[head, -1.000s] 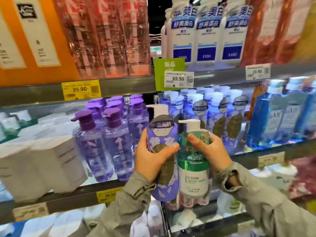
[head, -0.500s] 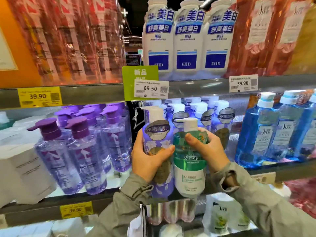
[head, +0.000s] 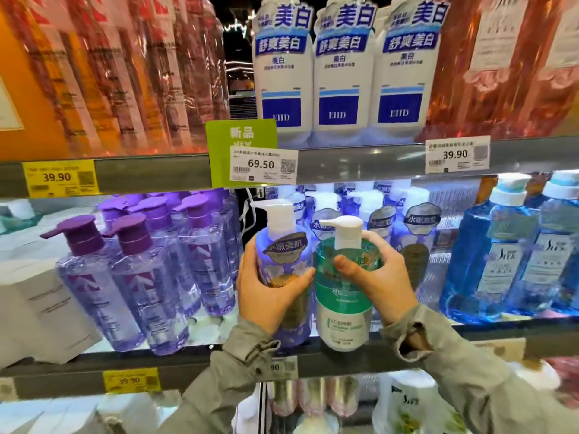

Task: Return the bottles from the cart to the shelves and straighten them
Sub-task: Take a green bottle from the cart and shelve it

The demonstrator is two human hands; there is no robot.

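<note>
Before the front lip of the grey metal shelf (head: 188, 366), the left hand (head: 266, 296) wraps fingers and thumb round an upright lilac plastic bottle with a white pump (head: 280, 242). Touching it, the right hand (head: 380, 285) grips a green-and-white plastic pump bottle (head: 341, 311) with curled fingers. Just beyond the fingertips stand matching lilac bottles (head: 413, 227), likely why the lilac one is held here, label outward, ready to slot in.

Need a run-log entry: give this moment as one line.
left hand: holds purple bottle | right hand: holds green bottle | place: front of middle shelf
</note>
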